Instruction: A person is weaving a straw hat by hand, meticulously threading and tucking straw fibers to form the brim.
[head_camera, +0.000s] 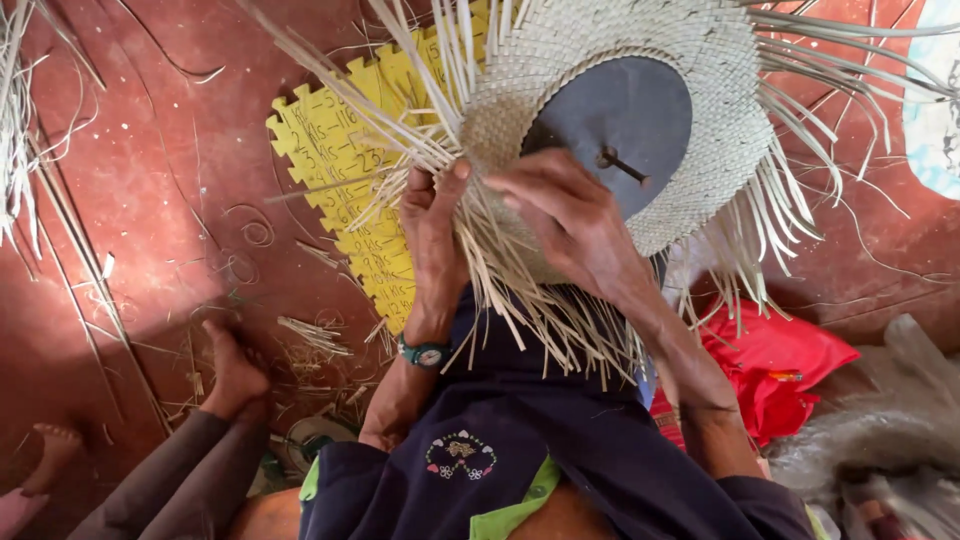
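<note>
Pale straw: dry flat strips, half woven into a hat (640, 70) that rests on the person's lap above the red floor (150, 200).
Left grip: the left hand (432, 225) has its fingers pressed together around a bunch of loose strips (520, 300) at the brim's edge, thumb up against the weave.
Right grip: the right hand (570, 215) lies over the brim just beside the left, fingers curled and pinching strips at the same spot.
Form: a grey round block (625, 125) with a short peg fills the crown, keeping it stiff.
Handling: likely light; the woven part seems firm, the free ends springy and apt to snap if creased. Best held at the woven edge, close to the working strips.
Around: a yellow foam mat (340, 150) lies on the floor beyond the hat; red cloth (780, 360) lies by the right forearm; a wristwatch (424, 353) is on the left wrist.
</note>
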